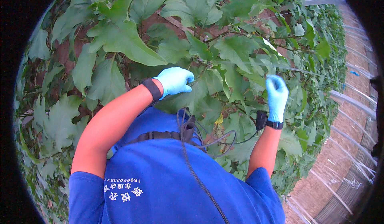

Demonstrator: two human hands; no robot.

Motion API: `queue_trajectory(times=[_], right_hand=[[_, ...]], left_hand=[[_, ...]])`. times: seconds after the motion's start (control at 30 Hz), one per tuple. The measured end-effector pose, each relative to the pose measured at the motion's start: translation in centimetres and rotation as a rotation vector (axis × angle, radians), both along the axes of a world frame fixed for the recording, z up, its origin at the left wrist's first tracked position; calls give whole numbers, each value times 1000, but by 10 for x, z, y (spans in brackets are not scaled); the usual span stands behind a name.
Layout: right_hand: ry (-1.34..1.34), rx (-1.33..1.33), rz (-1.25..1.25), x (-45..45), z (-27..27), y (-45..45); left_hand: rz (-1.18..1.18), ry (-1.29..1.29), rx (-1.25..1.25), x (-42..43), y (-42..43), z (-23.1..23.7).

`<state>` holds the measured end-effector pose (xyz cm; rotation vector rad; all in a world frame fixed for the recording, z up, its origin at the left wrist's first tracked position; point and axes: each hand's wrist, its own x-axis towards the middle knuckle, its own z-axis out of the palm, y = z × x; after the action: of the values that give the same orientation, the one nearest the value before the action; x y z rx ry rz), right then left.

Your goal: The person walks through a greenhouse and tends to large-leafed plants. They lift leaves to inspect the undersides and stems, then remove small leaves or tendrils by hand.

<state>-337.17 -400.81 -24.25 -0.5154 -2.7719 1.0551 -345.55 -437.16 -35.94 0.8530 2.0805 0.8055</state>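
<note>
My left hand (173, 82), in a light blue glove, reaches into a dense row of eggplant plants. Its thumb and fingers close on a broad green leaf (200, 89), which looks creased beside the fingertips. Farther right, my right hand (276, 91) is raised over the foliage in a matching glove, its fingers curled and blurred; whether anything thin is in them cannot be told. A pale support string (295, 70) runs across the plants just above that hand. Near the middle, a small pale purple flower (206, 38) shows among the leaves.
A grey cable (220, 138) loops from my waist strap (156, 135) towards a black device (261, 120) at my right wrist. Reddish soil (64, 54) shows between stems. To the right are a bare dirt strip (318, 170), slanting pale strings (355, 123) and a slatted edge (339, 191).
</note>
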Motion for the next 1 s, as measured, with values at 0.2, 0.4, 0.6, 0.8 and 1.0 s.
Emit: queue_trajectory(times=[0.2,0.4,0.6,0.8,1.0], right_hand=[[-187,-66,86,16,9,-68],[48,33,510,-33,-29,-126],[-308,409,444,-25,-78,-121],[-404,403,382,-22,-87,-113],[-387,376,407,-19,-88,-121]], left_hand=[[-6,23,36,-5,5,3],[-36,48,17,-2,9,7],[-28,68,5,6,6,5],[-14,60,16,6,3,5],[-8,78,29,9,5,5]])
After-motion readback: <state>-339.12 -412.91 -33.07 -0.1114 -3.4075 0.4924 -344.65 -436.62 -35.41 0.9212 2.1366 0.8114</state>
